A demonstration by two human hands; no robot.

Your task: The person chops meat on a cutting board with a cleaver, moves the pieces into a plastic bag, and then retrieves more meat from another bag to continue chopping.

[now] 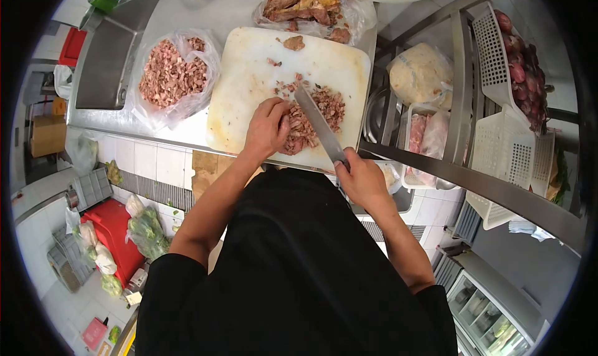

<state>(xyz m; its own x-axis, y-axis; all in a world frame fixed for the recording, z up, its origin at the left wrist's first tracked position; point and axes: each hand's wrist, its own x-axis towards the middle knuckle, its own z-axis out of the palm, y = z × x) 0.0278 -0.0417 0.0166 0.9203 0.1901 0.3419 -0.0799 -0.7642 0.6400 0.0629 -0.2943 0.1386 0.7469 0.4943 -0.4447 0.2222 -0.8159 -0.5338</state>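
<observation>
My right hand is wrapped round the handle of a kitchen knife. Its long blade points away from me and slants left across a pile of chopped meat on a white cutting board. My left hand is at the pile's left side, its fingers curled together and pressed against the meat; the fingertips are partly hidden. One larger brown piece of meat lies near the board's far edge. Beyond it, an open plastic bag holds big chunks of cooked meat.
Left of the board stands a clear bag of diced meat, then a steel sink. On the right, a metal rack carries white baskets, one with purple-red produce. A red bin is on the floor at left.
</observation>
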